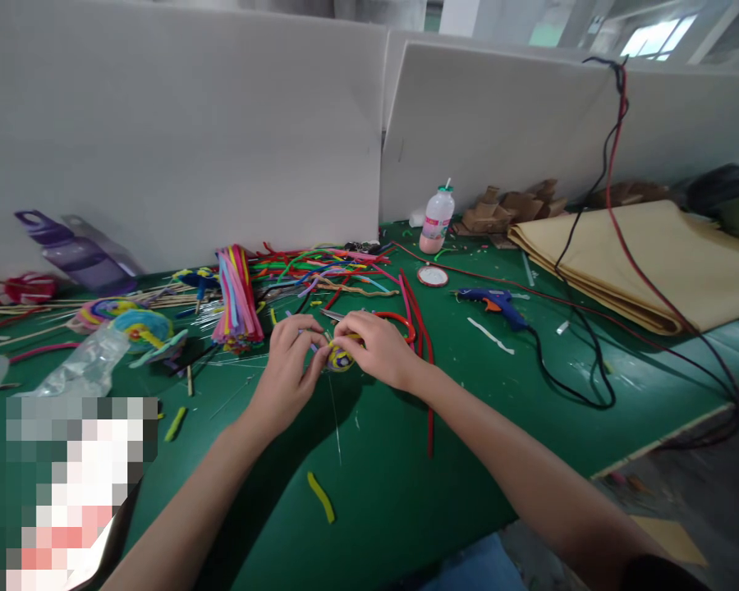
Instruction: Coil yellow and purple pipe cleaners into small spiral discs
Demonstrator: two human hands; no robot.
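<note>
Between my hands, just above the green table, is a small coiled piece of yellow and purple pipe cleaner [343, 359]. My right hand [375, 345] is closed on its top and right side, fingers bent over it. From the other side my left hand [292, 361] pinches at its left edge, thumb and forefinger close together, where a short purple end sticks out. Fingers cover part of the coil. Right behind the hands lie scissors with red handles [411, 327], partly hidden by my right hand. A yellow pipe cleaner offcut [321, 497] rests nearer to me.
A blue glue gun [493, 302] with a black cord lies to the right. Behind are a bundle of pipe cleaners [237, 300], loose strands, a pink drink bottle [437, 220] and a round lid [433, 276]. Finished coiled pieces [140, 326] and a purple bottle [86, 256] are left; brown paper [640, 263] is right.
</note>
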